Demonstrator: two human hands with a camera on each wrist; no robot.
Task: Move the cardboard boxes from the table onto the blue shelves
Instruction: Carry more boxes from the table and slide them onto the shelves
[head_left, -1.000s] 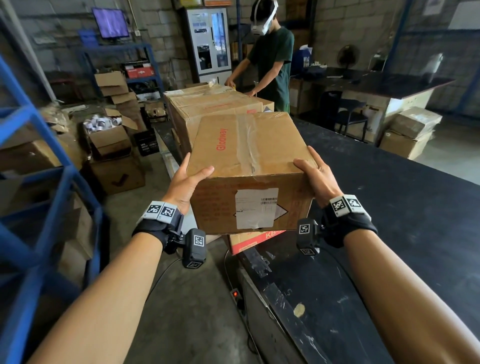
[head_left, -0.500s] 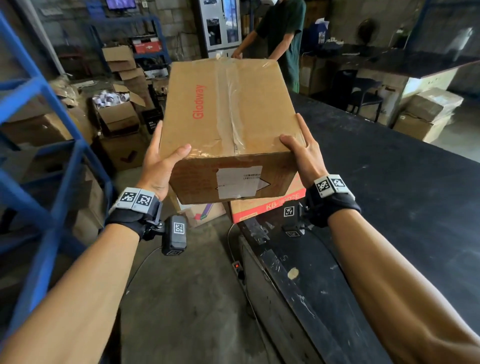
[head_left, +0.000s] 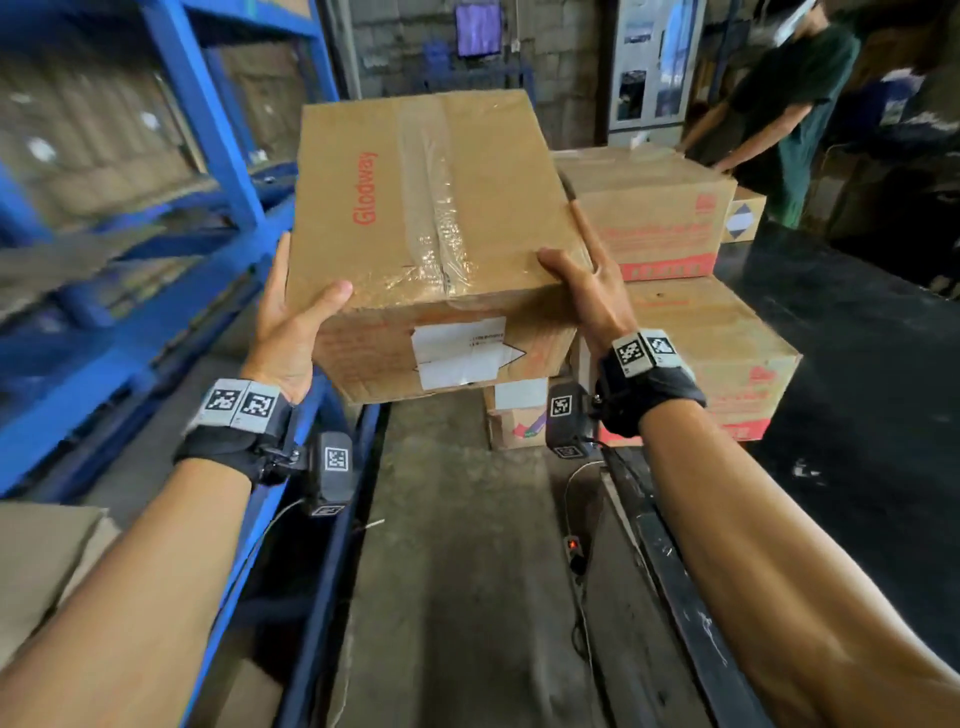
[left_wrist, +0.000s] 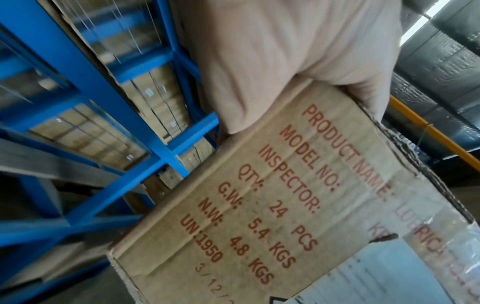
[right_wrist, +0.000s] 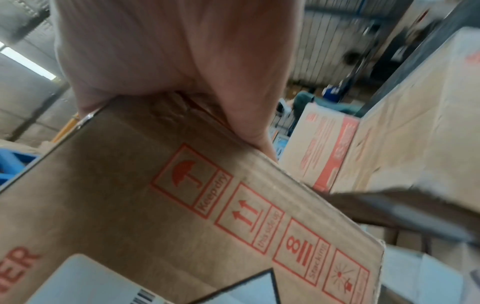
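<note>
This place is a warehouse or stockroom, with walls of bare grey concrete blocks (head_left: 566, 62) and a rough grey concrete floor (head_left: 467, 571). On the left stand tall blue metal shelves (head_left: 218, 130) filled with brown cardboard cartons, and on a long black table (head_left: 857, 364) there are stacked brown cardboard boxes with red printing (head_left: 660, 218), which carry shipping marks such as weight, quantity and "keep dry". Far behind, another person in a dark green shirt (head_left: 784, 104) stands at the same table, near a white cabinet with glass doors (head_left: 654, 67).
</note>
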